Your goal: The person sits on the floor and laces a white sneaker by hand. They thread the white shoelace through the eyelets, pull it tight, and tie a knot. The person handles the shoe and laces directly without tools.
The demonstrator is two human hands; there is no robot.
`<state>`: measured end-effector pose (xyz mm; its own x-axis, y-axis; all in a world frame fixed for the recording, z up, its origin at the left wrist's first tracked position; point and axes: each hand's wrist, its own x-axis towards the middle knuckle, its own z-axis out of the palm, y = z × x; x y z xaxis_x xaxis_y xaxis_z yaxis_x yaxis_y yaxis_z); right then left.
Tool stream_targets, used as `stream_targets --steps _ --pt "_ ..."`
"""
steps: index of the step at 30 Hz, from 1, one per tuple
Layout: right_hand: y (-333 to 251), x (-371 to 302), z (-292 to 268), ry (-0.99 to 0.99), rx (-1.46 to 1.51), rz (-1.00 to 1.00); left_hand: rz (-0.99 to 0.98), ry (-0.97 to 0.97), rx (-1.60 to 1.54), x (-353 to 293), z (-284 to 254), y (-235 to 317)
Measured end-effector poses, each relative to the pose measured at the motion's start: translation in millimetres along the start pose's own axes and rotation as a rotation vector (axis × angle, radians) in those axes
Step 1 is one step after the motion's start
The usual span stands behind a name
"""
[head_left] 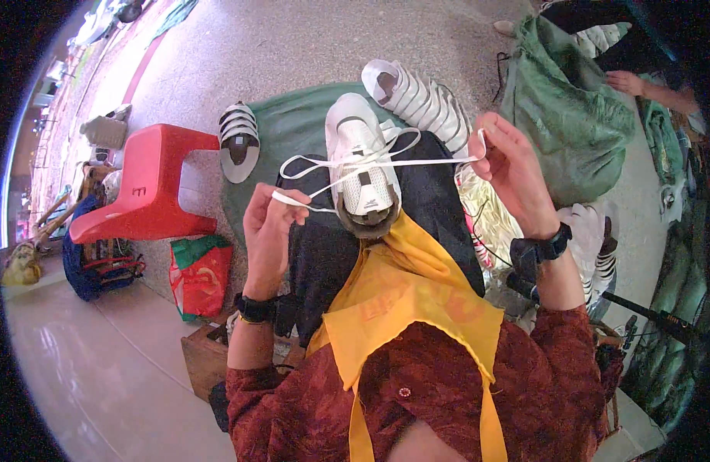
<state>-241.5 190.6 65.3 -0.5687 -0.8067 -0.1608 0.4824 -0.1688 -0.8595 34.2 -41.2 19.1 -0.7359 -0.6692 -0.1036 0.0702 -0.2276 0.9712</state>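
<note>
A white sneaker [345,122] rests on my lap with its toe pointing away from me. Its white shoelace [428,162] is loosely strung across the upper, with loops lying to both sides. My left hand [268,225] pinches one part of the lace beside the shoe's heel end. On the other side, my right hand [510,165] is raised and closed on another stretch of the lace, which runs nearly straight from the shoe to my fingers. A yellow apron [409,296] reaches up to the heel.
A green cloth [281,115] lies beyond my knees, bearing one white shoe [239,154] and a nested row of shoes [428,104]. At left are a red plastic chair [158,181] and a red-green bag [201,281]. A green sack [563,123] stands right, near another person's hand [624,82].
</note>
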Motion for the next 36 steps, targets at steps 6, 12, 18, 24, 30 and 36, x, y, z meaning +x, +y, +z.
stream_targets --steps 6,12,18,24,30,36 --pt "6.9 -12.2 -9.9 0.072 -0.065 0.044 0.025 -0.058 0.123 -11.4 -12.5 10.3" --pt "18.9 -17.6 -19.2 0.015 -0.105 0.075 -0.014 0.011 0.227 -17.2 -15.1 18.0" --pt "23.7 -31.2 -37.4 0.037 -0.183 0.146 -0.074 -0.093 0.414 -12.9 -50.6 22.9" --pt "38.9 -25.4 -22.8 0.059 -0.28 0.166 0.547 -0.05 1.175 9.8 -7.6 27.5" --pt "35.9 -16.9 9.7 -0.174 -0.528 0.198 0.29 -0.259 0.954 13.9 21.8 -5.8" --pt "82.7 -4.6 55.1 -0.418 -1.037 -0.521 0.238 -0.235 0.629 24.8 42.5 25.4"
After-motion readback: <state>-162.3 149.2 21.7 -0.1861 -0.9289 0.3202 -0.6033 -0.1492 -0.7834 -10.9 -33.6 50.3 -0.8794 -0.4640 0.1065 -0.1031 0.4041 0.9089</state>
